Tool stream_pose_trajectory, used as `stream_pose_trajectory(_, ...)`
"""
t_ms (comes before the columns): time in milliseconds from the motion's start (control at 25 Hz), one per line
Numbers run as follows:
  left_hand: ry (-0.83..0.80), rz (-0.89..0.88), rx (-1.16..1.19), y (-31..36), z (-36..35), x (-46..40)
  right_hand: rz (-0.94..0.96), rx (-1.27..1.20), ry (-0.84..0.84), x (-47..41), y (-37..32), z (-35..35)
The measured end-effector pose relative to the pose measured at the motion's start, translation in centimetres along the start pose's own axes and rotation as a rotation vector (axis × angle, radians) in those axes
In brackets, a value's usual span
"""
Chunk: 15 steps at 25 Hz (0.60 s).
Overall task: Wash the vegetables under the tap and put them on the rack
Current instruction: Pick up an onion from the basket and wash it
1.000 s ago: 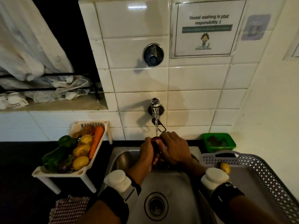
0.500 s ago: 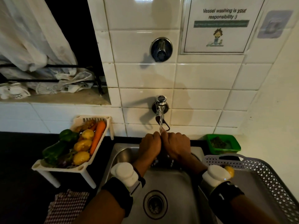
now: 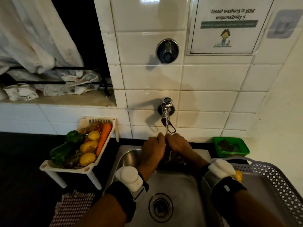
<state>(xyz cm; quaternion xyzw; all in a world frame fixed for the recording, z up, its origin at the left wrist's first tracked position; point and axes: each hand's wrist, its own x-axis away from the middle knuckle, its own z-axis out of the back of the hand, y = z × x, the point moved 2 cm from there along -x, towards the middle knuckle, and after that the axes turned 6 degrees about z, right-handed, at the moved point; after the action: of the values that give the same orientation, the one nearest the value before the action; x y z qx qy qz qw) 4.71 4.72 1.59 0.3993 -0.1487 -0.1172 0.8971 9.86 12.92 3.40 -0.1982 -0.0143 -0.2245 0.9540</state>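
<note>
A second earlier a dark reddish vegetable showed between the two hands; now the hands had closed together over it and it was hidden from view. The left hand [image 3: 153,149] and right hand [image 3: 177,145] were pressed knuckle to knuckle under the running tap [image 3: 166,105], fingers curled downward, water striking where they met above the steel sink [image 3: 173,187]. Whether they clamped the vegetable could not be told. To the left, on the dark tabletop [image 3: 21,169], a white rack [image 3: 65,167] held a carrot [image 3: 104,138], yellow potatoes [image 3: 88,146] and green peppers [image 3: 62,151]. To the right, a grey perforated basket [image 3: 278,177] held one yellow vegetable [image 3: 238,176], partly hidden behind the right wrist. A green tub [image 3: 232,147] stood by the tiled wall.
</note>
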Motion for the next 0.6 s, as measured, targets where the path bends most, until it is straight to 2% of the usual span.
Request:
stream_pose_trajectory(80,0.100,-0.146,-0.102,0.1,0.7,0.1,0.010,-0.151,-0.089,-0.4,0.1,-0.6)
stream_pose_trajectory(120,0.105,-0.131,-0.099,0.1,0.7,-0.1,-0.007,-0.204,-0.055,-0.2,0.3,-0.7)
stream_pose_trajectory(200,0.036,0.057,-0.005,0.6,0.3,-1.0,-0.060,-0.206,0.147,0.7,0.2,-0.3)
stream_pose_trajectory(240,-0.047,0.192,0.086,0.8,0.1,-0.9,-0.059,-0.111,0.252,1.3,0.2,-0.1)
stream_pose_trajectory(320,-0.270,0.392,0.318,0.6,-0.1,-0.5,0.067,0.174,0.325,2.1,0.1,0.2)
stream_pose_trajectory(440,-0.524,0.489,0.482,-0.4,0.4,0.6,0.277,0.436,0.311,2.4,0.2,0.2)
stream_pose_trajectory(520,-0.541,0.488,0.438,-0.8,0.2,0.6,0.231,0.447,0.294,2.0,0.4,0.3)
stream_pose_trajectory(600,-0.433,0.351,0.315,-0.9,-0.2,0.1,0.085,0.356,0.226,1.1,0.6,-0.2)
